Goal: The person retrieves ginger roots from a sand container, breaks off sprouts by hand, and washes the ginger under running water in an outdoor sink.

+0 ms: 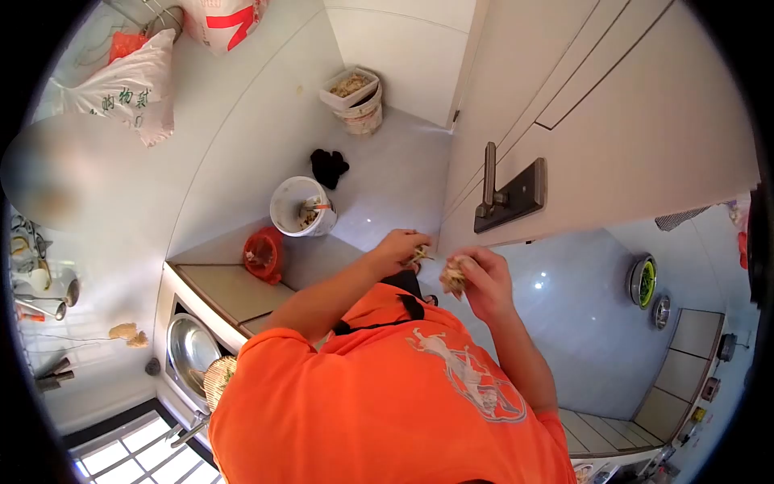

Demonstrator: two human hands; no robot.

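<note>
My left hand [397,250] is closed in a pinch on a few thin, pale yellowish strands [418,256]. To its right, my right hand [486,282] grips a tan, stringy clump [453,278] between thumb and fingers; its exact kind is too small to tell. The two hands are apart, in front of my orange shirt [363,387]. Left of them on the floor stands a white bucket [284,211] with some scraps and an orange-tipped thing inside. A red bag-lined bin [264,255] sits beside that bucket.
An open door with a dark handle [512,198] rises at the right. A white tray of tan stuff [349,87] rests on a bucket [363,121] in the corner. Nearby lies a black cloth [329,168]. A sink [192,351] is at lower left, a bowl of greens [643,281] far right.
</note>
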